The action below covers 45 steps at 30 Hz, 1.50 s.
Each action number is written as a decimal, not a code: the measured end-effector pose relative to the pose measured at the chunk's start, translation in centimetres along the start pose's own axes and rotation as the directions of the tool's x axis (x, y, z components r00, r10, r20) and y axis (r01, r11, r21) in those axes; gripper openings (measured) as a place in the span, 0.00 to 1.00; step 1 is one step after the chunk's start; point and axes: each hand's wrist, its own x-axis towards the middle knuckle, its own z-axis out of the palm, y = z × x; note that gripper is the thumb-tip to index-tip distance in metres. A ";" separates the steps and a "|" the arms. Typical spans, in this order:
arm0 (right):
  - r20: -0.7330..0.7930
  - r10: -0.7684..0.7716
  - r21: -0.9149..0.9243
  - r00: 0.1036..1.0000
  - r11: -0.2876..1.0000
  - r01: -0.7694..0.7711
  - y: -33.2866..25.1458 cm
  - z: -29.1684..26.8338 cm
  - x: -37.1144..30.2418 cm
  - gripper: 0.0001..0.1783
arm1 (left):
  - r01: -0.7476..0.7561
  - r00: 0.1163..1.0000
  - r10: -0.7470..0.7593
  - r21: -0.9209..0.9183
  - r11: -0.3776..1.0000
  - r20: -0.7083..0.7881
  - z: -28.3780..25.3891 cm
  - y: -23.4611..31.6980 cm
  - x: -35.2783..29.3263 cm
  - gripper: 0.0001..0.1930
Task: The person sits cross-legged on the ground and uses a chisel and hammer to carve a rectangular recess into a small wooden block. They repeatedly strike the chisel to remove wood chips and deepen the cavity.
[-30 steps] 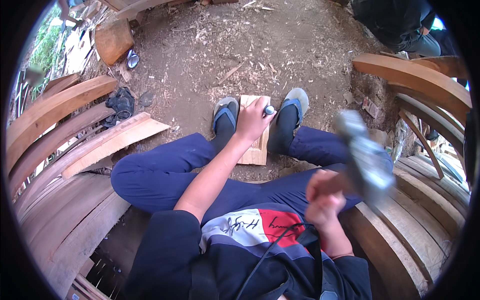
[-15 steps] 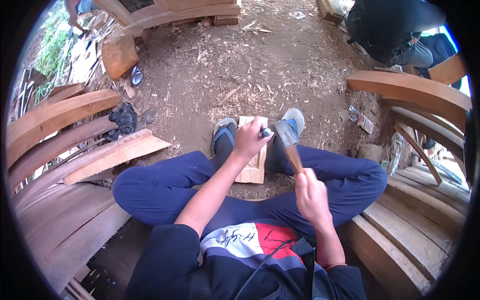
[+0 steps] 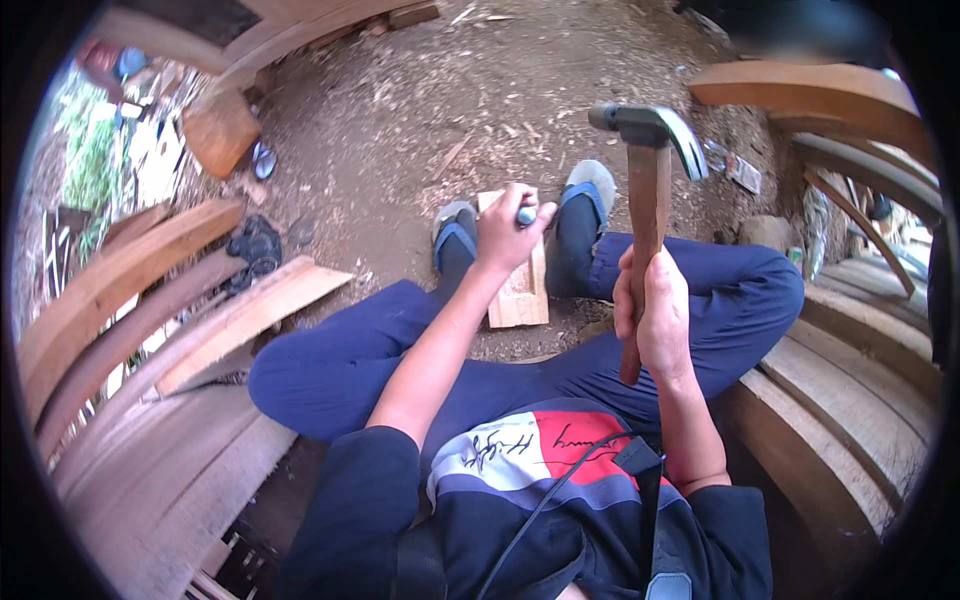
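Note:
My left hand [image 3: 503, 238] is closed round the handle of what looks like a chisel [image 3: 526, 215]; only the bluish butt end shows, and the blade is hidden under the fist. Beneath it, a pale wooden block [image 3: 520, 308] with a shallow cut recess lies on the ground between my feet. A claw hammer [image 3: 648, 195] with a dark metal head and wooden handle is raised upright in my right hand [image 3: 660, 315]. Its head is apart from the chisel, up and to the right of it.
Curved timber pieces [image 3: 130, 265] lean at the left, and more curved beams [image 3: 810, 90] lie at the right. Plank benches [image 3: 180, 470] flank me. Wood shavings litter the dirt floor [image 3: 390, 130]. A wooden furniture piece [image 3: 290, 30] stands at the far left, near a brown stump [image 3: 220, 132].
The hammer has swung up from beside the chisel to a raised, upright position. My left hand still grips the chisel over the block. The whole view has shifted slightly.

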 end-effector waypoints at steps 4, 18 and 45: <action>-0.116 -0.080 -0.054 0.990 0.996 0.074 1.7 -1.9 0.9 0.21 | 0.078 0.970 -0.066 -0.040 0.996 0.235 0.4 -1.1 2.3 0.13; -0.166 0.281 0.205 0.945 0.948 -0.245 4.9 -2.8 1.4 0.25 | 0.759 0.650 -0.678 -0.254 0.600 0.343 -4.2 -8.0 8.9 0.18; -0.130 0.359 0.114 0.924 0.931 -0.346 6.4 -1.3 1.4 0.24 | 0.365 0.927 -0.372 -0.351 0.862 0.050 -3.1 -5.7 3.9 0.15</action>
